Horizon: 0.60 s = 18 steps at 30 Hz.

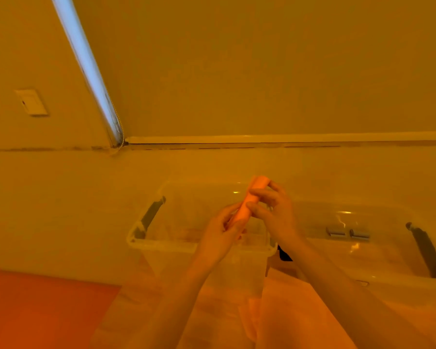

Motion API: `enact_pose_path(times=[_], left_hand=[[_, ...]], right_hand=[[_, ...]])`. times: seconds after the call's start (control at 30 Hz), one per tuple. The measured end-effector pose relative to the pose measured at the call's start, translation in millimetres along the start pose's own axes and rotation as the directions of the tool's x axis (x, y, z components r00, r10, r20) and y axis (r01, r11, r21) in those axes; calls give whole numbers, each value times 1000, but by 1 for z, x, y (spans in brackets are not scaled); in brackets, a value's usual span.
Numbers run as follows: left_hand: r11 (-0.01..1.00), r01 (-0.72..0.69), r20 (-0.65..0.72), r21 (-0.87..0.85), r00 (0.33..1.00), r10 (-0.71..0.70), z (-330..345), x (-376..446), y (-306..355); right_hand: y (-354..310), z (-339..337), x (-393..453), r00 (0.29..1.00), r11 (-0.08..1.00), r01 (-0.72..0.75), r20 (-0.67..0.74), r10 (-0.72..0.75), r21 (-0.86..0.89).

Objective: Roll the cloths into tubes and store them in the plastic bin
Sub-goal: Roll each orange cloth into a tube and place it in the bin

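With both hands, left grip (222,231) and right grip (269,210), curled tight round the rolled cloth (247,205), I should lower it level into the plastic bin (161,244) without loosening.

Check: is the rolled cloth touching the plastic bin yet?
Apart. In the head view the rolled cloth is held up by both hands, left hand and right hand, above the open plastic bin.

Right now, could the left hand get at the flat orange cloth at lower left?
Probably not straight away: the left hand grips the rolled cloth over the plastic bin. Nothing blocks the way to the flat orange cloth.
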State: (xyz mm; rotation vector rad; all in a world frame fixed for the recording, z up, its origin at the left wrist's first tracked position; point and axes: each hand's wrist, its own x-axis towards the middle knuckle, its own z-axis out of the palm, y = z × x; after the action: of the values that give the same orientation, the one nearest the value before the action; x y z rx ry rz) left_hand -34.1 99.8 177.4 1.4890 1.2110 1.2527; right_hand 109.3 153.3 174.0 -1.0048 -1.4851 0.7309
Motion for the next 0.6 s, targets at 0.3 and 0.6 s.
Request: enact_pose_path(times=[0.3,0.6], left_hand=[[957,163,-80,238,986,-148,-41,39,13],[816,305,-55,491,946,-321,-51,57,-29]], right_hand=[[-11,39,47,962,972,-210,156,225,-108],[37,69,44,923,919,-298,169,346,-257]])
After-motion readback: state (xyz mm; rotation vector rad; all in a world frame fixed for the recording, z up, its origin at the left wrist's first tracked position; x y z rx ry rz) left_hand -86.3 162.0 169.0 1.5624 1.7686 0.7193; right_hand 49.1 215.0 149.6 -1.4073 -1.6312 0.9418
